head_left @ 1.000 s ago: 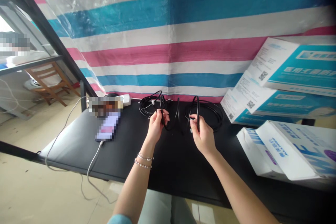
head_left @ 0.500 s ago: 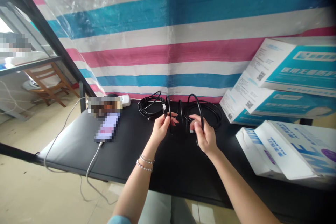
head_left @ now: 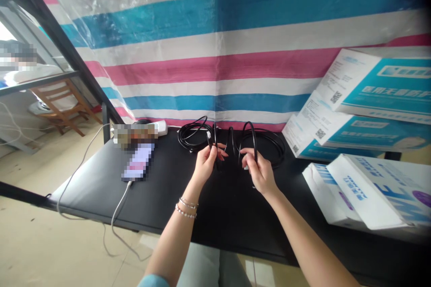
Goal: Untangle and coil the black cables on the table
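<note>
My left hand point(head_left: 208, 159) pinches a black cable point(head_left: 230, 136) close to its metal-tipped plug point(head_left: 208, 135), which points up. Across from it, my right hand point(head_left: 259, 168) is closed on another stretch of black cable, which arches up over the fingers. Loops of the cable stand between the two hands above the black tabletop point(head_left: 161, 202). Behind the left hand lies a coiled black cable point(head_left: 188, 141). A second black coil point(head_left: 278, 145) rests behind the right hand. A small pale connector end shows below the right fingers, partly hidden.
A phone point(head_left: 138, 161) with a white charging cord point(head_left: 116, 215) lies at left, near a white power strip point(head_left: 162, 128). Teal-and-white boxes point(head_left: 370, 130) and white boxes point(head_left: 367, 193) are stacked at right. A striped sheet point(head_left: 215, 63) hangs behind. A person sits far left by a wooden chair point(head_left: 60, 98).
My right hand has shifted slightly left with its cable loop, narrowing the gap a little. The left hand, still pinching the cable, has moved only slightly.
</note>
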Tool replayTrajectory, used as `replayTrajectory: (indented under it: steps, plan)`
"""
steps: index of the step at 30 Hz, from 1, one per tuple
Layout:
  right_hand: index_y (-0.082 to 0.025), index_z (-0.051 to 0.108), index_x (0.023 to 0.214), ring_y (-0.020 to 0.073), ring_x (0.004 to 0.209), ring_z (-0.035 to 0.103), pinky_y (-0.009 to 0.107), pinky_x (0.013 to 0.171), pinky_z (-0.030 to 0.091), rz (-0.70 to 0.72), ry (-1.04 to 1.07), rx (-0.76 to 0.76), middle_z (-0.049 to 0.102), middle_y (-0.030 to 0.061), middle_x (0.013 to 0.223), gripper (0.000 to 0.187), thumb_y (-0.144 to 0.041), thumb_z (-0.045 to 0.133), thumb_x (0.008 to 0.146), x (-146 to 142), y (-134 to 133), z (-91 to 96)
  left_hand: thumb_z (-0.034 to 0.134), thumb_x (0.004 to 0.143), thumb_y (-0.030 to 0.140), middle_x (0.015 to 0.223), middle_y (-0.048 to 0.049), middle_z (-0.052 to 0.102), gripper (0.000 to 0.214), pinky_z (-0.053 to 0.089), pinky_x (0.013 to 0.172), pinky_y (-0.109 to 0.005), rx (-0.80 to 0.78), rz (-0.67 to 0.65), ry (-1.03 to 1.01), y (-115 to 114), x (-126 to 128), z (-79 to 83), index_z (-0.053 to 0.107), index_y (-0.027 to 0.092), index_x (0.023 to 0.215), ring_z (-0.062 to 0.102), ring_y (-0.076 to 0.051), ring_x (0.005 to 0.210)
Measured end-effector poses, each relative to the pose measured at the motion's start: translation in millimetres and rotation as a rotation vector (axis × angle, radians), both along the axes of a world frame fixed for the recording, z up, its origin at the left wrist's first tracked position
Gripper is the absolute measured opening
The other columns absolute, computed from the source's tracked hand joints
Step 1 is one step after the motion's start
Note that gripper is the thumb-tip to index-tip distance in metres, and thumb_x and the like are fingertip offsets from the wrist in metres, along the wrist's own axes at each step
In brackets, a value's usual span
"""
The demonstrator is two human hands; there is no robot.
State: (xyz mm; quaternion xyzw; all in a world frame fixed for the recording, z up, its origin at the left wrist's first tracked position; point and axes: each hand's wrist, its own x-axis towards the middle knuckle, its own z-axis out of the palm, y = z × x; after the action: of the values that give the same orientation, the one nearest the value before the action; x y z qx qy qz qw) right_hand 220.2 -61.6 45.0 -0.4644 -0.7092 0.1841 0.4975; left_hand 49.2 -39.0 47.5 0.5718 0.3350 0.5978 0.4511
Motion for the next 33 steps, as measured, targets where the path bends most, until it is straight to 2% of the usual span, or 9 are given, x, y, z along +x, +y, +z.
replayTrajectory:
  steps: [4, 8, 15, 21, 24, 29, 33]
  plan:
    - [-0.018, 0.059, 0.094, 0.0131, 0.056, 0.057, 0.024, 0.058, 0.045, -0.053, -0.098, 0.04, 0.058, 0.0015, 0.063, 0.033, -0.036, 0.032, 0.091, 0.9, 0.5, 1.4, 0.045, 0.082, 0.05, 0.074, -0.0085, 0.067, 0.044, 0.04, 0.057, -0.025, -0.004, 0.027, -0.004, -0.3, -0.5, 0.2, 0.066, 0.012, 0.081, 0.054, -0.012, 0.057]
    - [-0.019, 0.061, 0.099, 0.0165, 0.062, 0.064, 0.025, 0.057, 0.047, -0.083, -0.199, 0.02, 0.067, 0.0055, 0.076, 0.033, -0.037, 0.034, 0.091, 1.8, 0.0, 8.3, 0.044, 0.083, 0.05, 0.072, -0.0077, 0.066, 0.044, 0.04, 0.056, -0.024, 0.004, 0.044, -0.001, -0.3, -1.0, 0.9, 0.066, 0.012, 0.083, 0.054, -0.012, 0.056]
    - [-0.02, 0.066, 0.089, 0.021, 0.074, 0.067, 0.026, 0.059, 0.049, -0.03, -0.3, -0.043, 0.07, 0.0058, 0.084, 0.028, -0.038, 0.044, 0.088, 9.3, 3.8, 9.3, 0.046, 0.081, 0.052, 0.072, -0.008, 0.067, 0.045, 0.04, 0.054, -0.024, -0.013, 0.084, -0.029, 1.1, -1.7, 2.3, 0.065, 0.012, 0.077, 0.054, -0.011, 0.054]
    - [-0.02, 0.066, 0.093, 0.0199, 0.081, 0.067, 0.029, 0.073, 0.051, 0.014, -0.296, 0.059, 0.07, 0.0054, 0.091, 0.023, -0.033, 0.048, 0.087, 10.0, 5.5, 5.8, 0.045, 0.081, 0.054, 0.064, -0.0062, 0.064, 0.047, 0.041, 0.047, -0.021, -0.091, 0.116, -0.105, 2.2, -2.3, 1.4, 0.062, 0.011, 0.08, 0.056, -0.01, 0.05]
    - [-0.019, 0.066, 0.096, 0.0179, 0.077, 0.066, 0.027, 0.071, 0.05, 0.027, -0.337, 0.118, 0.069, 0.0057, 0.087, 0.024, -0.032, 0.047, 0.088, 7.1, 5.0, 4.6, 0.045, 0.08, 0.055, 0.065, -0.0057, 0.064, 0.047, 0.047, 0.047, -0.023, -0.148, 0.068, -0.218, 1.8, -2.8, 1.6, 0.059, 0.011, 0.086, 0.061, -0.014, 0.057]
    - [-0.018, 0.066, 0.094, 0.0169, 0.073, 0.064, 0.026, 0.067, 0.05, 0.055, -0.392, 0.185, 0.066, 0.0059, 0.078, 0.024, -0.03, 0.046, 0.089, -0.3, 4.0, -0.2, 0.047, 0.079, 0.055, 0.078, -0.0098, 0.068, 0.05, 0.054, 0.059, -0.029, -0.23, -0.09, -0.318, 1.3, -5.0, 3.8, 0.058, 0.011, 0.102, 0.066, -0.023, 0.083]
    - [-0.017, 0.066, 0.089, 0.0168, 0.069, 0.063, 0.026, 0.064, 0.049, 0.056, -0.434, 0.213, 0.064, 0.0059, 0.074, 0.023, -0.028, 0.047, 0.088, -8.7, 1.8, -5.1, 0.049, 0.079, 0.054, 0.089, -0.0129, 0.069, 0.052, 0.054, 0.067, -0.033, -0.257, -0.168, -0.329, -0.7, -2.7, 3.2, 0.057, 0.011, 0.109, 0.065, -0.025, 0.087]
